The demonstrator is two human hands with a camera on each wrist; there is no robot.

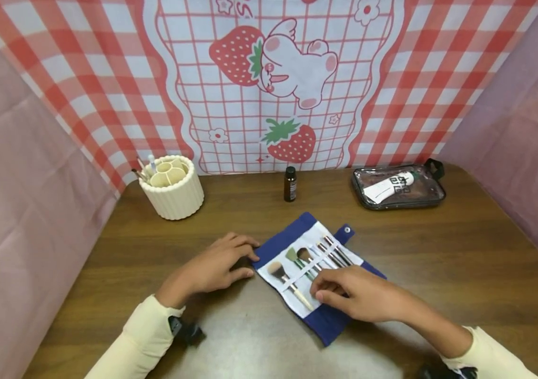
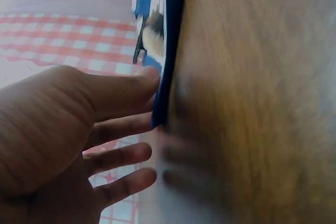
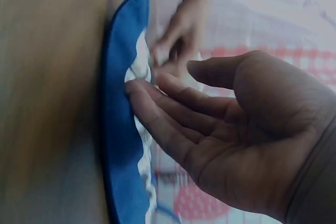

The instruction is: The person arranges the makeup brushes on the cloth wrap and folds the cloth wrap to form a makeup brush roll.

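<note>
A blue makeup brush roll (image 1: pixel 290 234) lies unrolled on the table, its white lining facing up. Under its white strap sit several brushes: a large pale-handled makeup brush (image 1: pixel 297 292), a green one (image 1: pixel 293 257), a dark-bristled one (image 1: pixel 304 255) and thinner ones at the right. My left hand (image 1: pixel 219 261) touches the roll's left corner with extended fingers; in the left wrist view, thumb and forefinger lie at the fabric edge (image 2: pixel 173 51). Over the roll's near part is my right hand (image 1: pixel 361 292), fingers loosely bent and holding nothing, hiding some handles. Fingertips meet the lining in the right wrist view.
A ribbed cream holder (image 1: pixel 174 197) with a few brushes stands at the back left. Behind the roll stands a small dark bottle (image 1: pixel 290 184). A clear zip pouch (image 1: pixel 420 195) holding a white tube lies at the back right. Fabric curtains surround the wooden table (image 1: pixel 145 252).
</note>
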